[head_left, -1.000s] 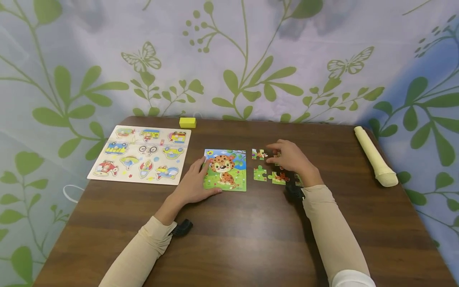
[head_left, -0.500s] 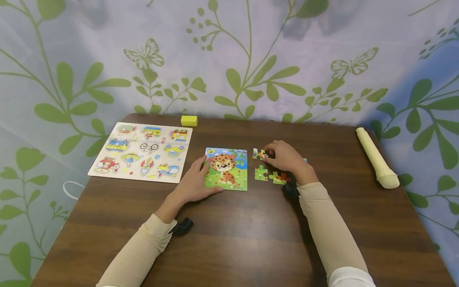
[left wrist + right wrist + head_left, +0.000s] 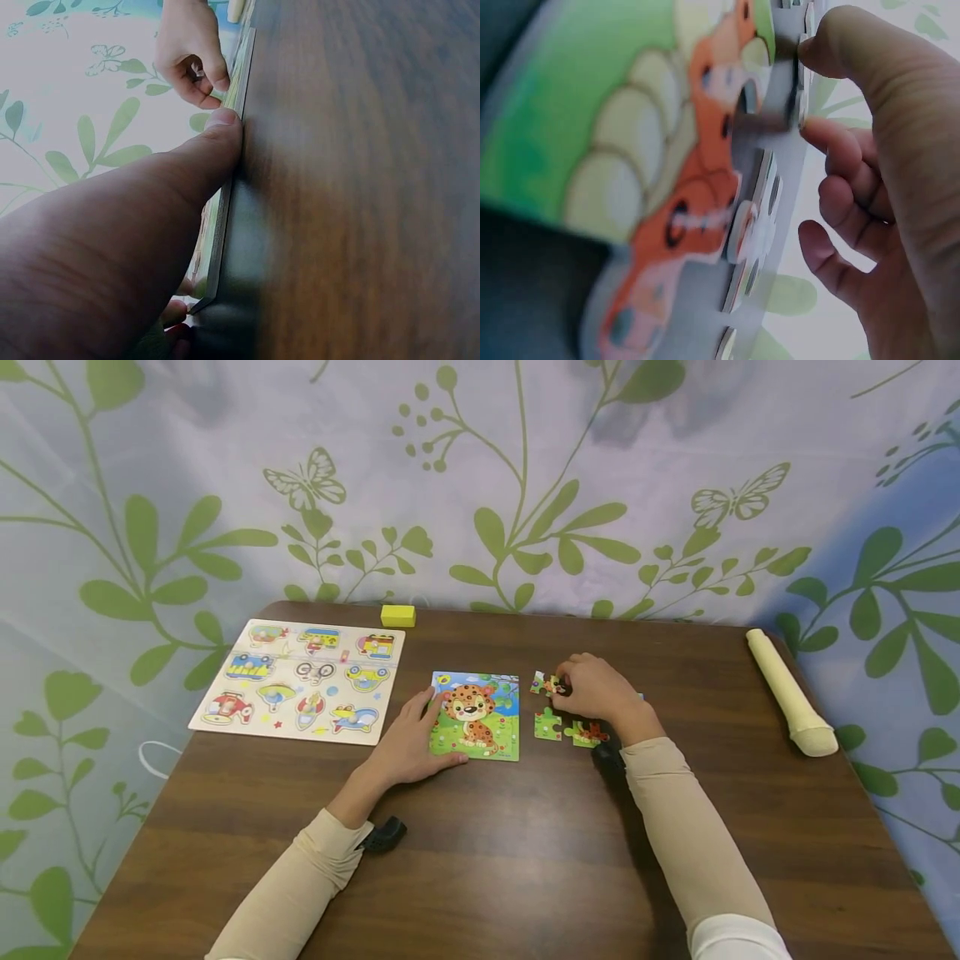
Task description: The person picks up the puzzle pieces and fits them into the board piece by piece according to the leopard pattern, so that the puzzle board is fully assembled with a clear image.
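Observation:
My right hand point(image 3: 596, 689) pinches a small jigsaw puzzle piece point(image 3: 804, 84) between thumb and index finger; the right wrist view shows its thin edge, and the other fingers are loosely bent. Below that hand lie a green puzzle piece point(image 3: 548, 725) and another with orange spotted paws point(image 3: 586, 733), their tabs close together. Some pieces are hidden under the hand. My left hand point(image 3: 408, 743) rests at the left side of a leopard picture board point(image 3: 487, 714), fingers stretched along its left edge and thumb point(image 3: 223, 124) at its near edge.
A wooden vehicle puzzle board point(image 3: 296, 681) lies to the left on the brown table point(image 3: 480, 860). Behind it stands a yellow block point(image 3: 398, 616). A pale yellow flashlight-shaped object point(image 3: 791, 693) lies near the right edge. A patterned cloth point(image 3: 585, 485) hangs behind the table.
My right hand has moved slightly left and closed its thumb and index finger on a puzzle piece at the upper left of the group. The left hand has stayed on the picture board.

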{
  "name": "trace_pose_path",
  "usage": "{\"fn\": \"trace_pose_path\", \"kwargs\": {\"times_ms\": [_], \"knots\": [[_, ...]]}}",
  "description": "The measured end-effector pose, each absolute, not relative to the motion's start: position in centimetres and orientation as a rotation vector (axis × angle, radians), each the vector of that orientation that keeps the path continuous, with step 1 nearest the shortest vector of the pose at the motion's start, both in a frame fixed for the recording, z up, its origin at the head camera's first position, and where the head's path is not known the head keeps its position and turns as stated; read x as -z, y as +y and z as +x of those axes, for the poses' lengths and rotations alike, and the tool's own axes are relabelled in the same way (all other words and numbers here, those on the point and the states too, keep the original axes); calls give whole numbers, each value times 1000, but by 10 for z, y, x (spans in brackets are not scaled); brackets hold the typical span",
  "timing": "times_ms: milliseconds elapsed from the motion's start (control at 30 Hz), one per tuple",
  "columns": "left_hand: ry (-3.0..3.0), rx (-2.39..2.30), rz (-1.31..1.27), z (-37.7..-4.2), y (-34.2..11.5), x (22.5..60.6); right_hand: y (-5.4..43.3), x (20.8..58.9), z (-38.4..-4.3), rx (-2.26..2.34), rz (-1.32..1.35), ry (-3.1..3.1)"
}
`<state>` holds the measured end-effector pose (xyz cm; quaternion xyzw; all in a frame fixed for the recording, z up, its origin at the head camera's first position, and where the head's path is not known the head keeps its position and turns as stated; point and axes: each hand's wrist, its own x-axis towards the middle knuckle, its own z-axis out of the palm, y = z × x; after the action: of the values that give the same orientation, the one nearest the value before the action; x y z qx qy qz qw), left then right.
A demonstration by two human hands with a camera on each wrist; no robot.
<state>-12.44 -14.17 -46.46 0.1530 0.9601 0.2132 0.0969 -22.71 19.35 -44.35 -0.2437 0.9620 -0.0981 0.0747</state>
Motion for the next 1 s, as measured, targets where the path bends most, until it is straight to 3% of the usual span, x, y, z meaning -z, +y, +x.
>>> {"fn": "trace_pose_path", "kwargs": {"times_ms": [400, 767, 1000], "knots": [[2843, -630, 437, -126, -142, 469, 183, 436, -220, 419, -778, 2903], [2853, -678, 444, -126, -143, 470, 99, 436, -201, 290, -1208, 2846], [2854, -708, 459, -124, -143, 469, 60, 443, -200, 164, -1253, 2827]]}}
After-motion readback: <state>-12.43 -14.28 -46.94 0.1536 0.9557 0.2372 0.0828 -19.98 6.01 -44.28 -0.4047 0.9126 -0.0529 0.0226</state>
